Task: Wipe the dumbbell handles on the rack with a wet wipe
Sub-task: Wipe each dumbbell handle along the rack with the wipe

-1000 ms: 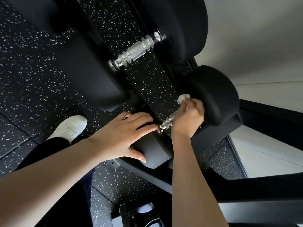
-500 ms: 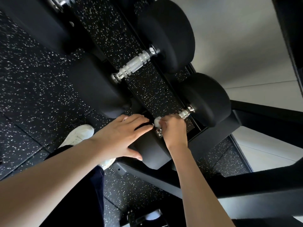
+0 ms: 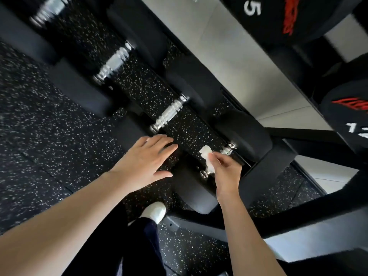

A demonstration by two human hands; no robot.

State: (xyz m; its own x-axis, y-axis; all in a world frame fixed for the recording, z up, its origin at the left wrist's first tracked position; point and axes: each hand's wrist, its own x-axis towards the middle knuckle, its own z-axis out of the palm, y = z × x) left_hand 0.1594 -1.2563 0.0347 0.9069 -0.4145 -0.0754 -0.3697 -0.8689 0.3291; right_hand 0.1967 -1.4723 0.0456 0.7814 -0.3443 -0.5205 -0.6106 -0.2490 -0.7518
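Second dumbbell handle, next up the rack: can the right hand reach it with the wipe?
Probably yes: the second dumbbell handle lies bare; the right hand pinching the wet wipe is close, and the left hand sits aside.

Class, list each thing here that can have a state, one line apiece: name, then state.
nearest handle, racked, partly covered by wet wipe
next handle, racked, bare
wet wipe, crumpled, pinched by right hand
right hand, pinching the wet wipe
left hand, fingers straight, holding nothing
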